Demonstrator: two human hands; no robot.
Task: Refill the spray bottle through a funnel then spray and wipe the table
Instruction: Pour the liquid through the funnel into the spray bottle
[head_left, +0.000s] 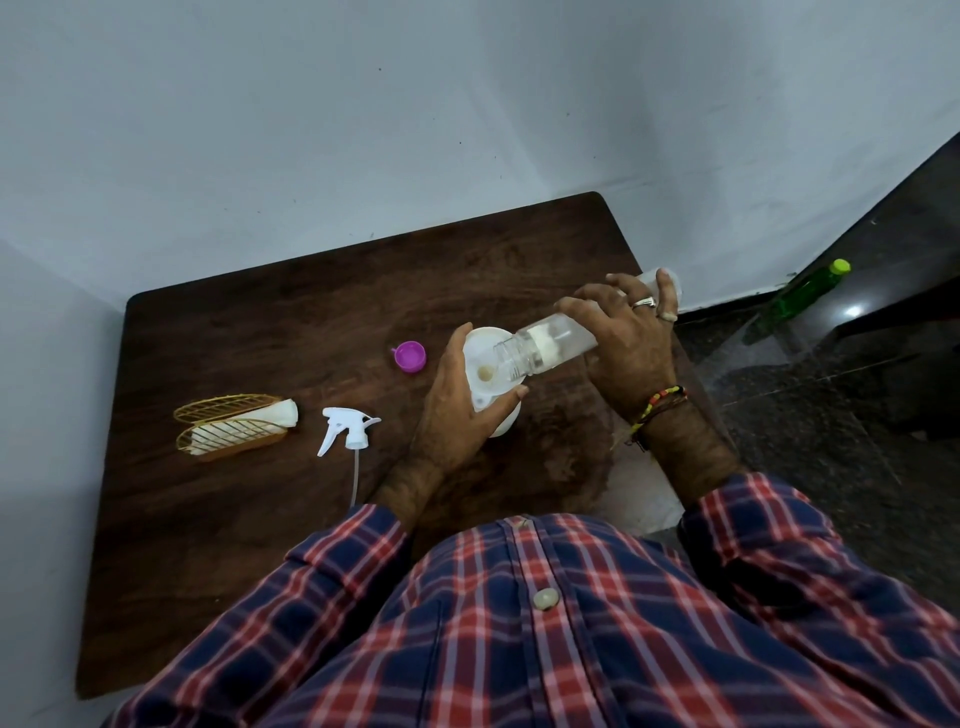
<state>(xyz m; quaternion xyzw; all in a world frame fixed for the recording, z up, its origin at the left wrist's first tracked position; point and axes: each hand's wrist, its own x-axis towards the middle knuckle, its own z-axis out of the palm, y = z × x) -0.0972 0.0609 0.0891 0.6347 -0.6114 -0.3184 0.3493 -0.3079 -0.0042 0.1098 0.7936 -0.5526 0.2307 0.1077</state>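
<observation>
A white funnel (485, 358) sits in the mouth of a white spray bottle (506, 426) on the dark wooden table (291, 322). My left hand (457, 415) grips the funnel and bottle neck from the left. My right hand (623, 338) holds a clear plastic bottle (540, 345) tipped on its side, its mouth over the funnel bowl. The bottle's purple cap (409, 356) lies on the table just left of the funnel. The white trigger sprayer head (345, 428) with its dip tube lies apart, further left.
A gold wire holder with a folded white cloth (236, 426) stands at the table's left. A green bottle (800, 299) with a lime cap lies on the dark floor to the right. Grey walls close off the table's back and left.
</observation>
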